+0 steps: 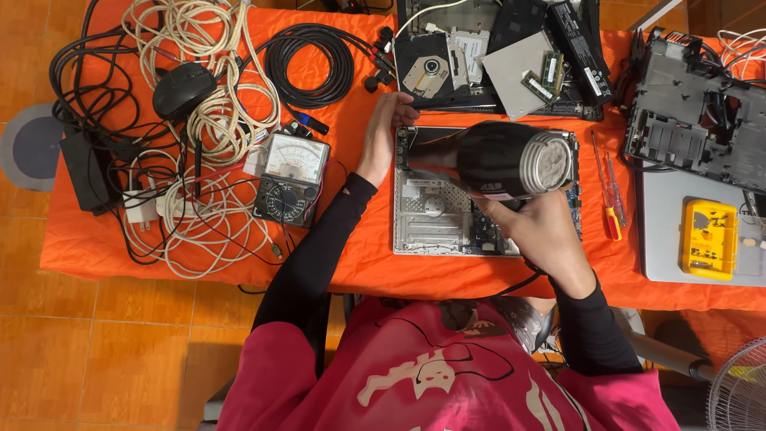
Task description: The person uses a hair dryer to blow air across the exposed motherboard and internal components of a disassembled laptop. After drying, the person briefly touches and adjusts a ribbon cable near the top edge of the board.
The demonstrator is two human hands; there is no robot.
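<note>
My right hand (541,231) grips the handle of a black hair dryer (499,160), held above an opened laptop base (435,215) with its nozzle aimed left and its rear grille toward the camera. My left hand (384,132) rests at the laptop base's top left corner, fingers curled on its edge. The base lies on an orange tablecloth (359,255), showing a silver metal frame and a blue circuit board partly hidden by the dryer.
An analog multimeter (291,179) lies left of the laptop base. Tangled white and black cables (207,120) and a mouse (183,88) fill the left side. Dismantled laptop parts (495,56) sit behind. Screwdrivers (610,191), a grey laptop lid (666,231) and a yellow meter (708,239) lie at the right.
</note>
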